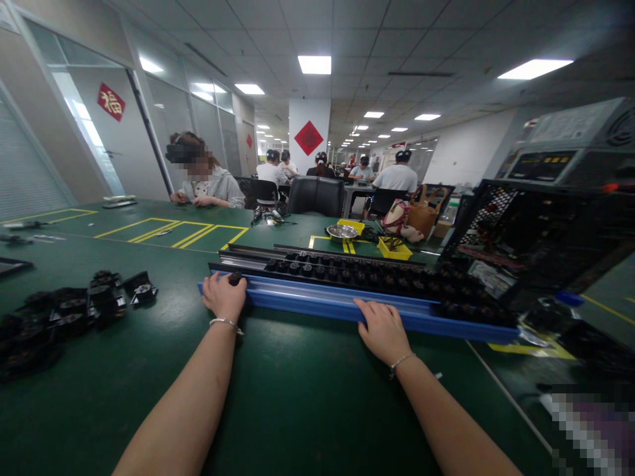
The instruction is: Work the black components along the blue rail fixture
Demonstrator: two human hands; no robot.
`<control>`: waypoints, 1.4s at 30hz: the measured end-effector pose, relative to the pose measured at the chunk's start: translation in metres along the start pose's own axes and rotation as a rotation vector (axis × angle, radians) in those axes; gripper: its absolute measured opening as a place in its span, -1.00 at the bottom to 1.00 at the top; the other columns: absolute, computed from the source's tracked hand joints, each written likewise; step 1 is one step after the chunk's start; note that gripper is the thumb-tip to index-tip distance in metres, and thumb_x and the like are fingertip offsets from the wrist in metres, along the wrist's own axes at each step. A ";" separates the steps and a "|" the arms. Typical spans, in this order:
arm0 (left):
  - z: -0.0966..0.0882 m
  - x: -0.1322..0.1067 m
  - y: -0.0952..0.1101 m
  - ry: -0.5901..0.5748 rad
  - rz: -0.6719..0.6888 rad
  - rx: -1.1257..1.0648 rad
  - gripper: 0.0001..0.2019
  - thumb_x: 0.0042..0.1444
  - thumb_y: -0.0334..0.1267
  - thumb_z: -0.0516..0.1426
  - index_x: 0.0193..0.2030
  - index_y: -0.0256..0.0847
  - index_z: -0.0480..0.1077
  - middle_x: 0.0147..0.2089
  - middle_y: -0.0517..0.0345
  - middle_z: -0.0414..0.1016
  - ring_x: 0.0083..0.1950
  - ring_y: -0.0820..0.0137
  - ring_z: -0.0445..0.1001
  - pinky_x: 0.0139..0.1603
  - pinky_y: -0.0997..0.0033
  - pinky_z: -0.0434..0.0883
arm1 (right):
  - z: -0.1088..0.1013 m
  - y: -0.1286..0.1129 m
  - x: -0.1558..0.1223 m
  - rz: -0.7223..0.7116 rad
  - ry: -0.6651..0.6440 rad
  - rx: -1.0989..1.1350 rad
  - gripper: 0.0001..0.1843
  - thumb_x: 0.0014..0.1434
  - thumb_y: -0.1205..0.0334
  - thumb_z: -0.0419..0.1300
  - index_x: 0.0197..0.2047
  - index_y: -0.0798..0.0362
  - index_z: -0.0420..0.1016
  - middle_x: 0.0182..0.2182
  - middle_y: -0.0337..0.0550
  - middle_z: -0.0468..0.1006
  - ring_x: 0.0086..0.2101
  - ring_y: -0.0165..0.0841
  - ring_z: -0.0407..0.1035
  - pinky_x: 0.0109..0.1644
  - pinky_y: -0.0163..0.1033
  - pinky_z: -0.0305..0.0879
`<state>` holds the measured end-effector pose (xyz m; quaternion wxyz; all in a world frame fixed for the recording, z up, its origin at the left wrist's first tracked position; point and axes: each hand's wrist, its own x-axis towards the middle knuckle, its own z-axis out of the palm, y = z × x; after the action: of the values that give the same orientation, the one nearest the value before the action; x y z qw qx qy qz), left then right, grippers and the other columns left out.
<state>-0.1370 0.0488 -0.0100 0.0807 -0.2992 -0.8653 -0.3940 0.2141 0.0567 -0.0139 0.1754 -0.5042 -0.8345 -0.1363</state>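
A long blue channel-shaped tray lies across the green table in front of me, with small black parts lined up in its right end. My left hand is at the tray's left end, closed around a small dark part that shows between thumb and fingers. Over the tray's near wall, right of its middle, my right hand grips the edge, fingers on top and thumb in front. Directly behind, black trays hold rows of black round-faced parts.
Loose black parts lie heaped on the left. An open computer case stands at the right. Farther back are a metal bowl, yellow bins and bags. A person sits across the table at left.
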 end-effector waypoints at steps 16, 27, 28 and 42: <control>0.000 0.007 -0.006 0.002 -0.051 -0.033 -0.53 -0.01 0.02 0.06 0.01 -0.13 0.43 0.34 -0.05 0.06 0.37 0.00 -0.12 0.25 -0.15 0.01 | -0.001 0.000 0.000 0.006 -0.006 -0.012 -0.51 0.14 0.27 -0.01 0.15 -0.05 0.27 -0.06 -0.10 0.47 -0.08 -0.29 0.26 0.05 -0.14 -0.03; 0.001 0.019 -0.018 0.001 -0.075 -0.052 -0.51 -0.03 0.03 0.08 0.02 -0.12 0.43 0.34 -0.01 0.05 0.33 -0.05 -0.04 0.26 -0.06 0.05 | -0.002 0.000 0.000 0.002 -0.009 0.028 -0.52 0.14 0.27 -0.01 0.16 -0.02 0.27 -0.08 -0.10 0.47 -0.07 -0.28 0.25 0.07 -0.14 -0.04; 0.001 0.020 -0.018 0.001 -0.071 -0.054 -0.51 -0.03 0.03 0.08 0.02 -0.13 0.43 0.33 -0.02 0.07 0.32 -0.04 -0.01 0.27 -0.03 0.06 | -0.002 0.000 0.000 0.001 -0.008 0.029 -0.52 0.15 0.27 -0.01 0.16 -0.02 0.27 -0.08 -0.09 0.47 -0.07 -0.28 0.25 0.07 -0.14 -0.04; -0.001 0.023 -0.021 0.009 -0.056 -0.082 -0.53 0.00 -0.02 0.08 0.00 -0.23 0.40 0.29 -0.13 0.10 0.32 0.08 0.04 0.27 0.12 0.06 | -0.002 0.000 0.000 -0.001 -0.007 -0.009 -0.52 0.14 0.27 -0.01 0.16 -0.04 0.27 -0.06 -0.08 0.47 -0.08 -0.28 0.26 0.05 -0.14 -0.02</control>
<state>-0.1674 0.0480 -0.0140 0.0610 -0.2760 -0.8563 -0.4323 0.2140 0.0560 -0.0122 0.1703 -0.5049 -0.8348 -0.1385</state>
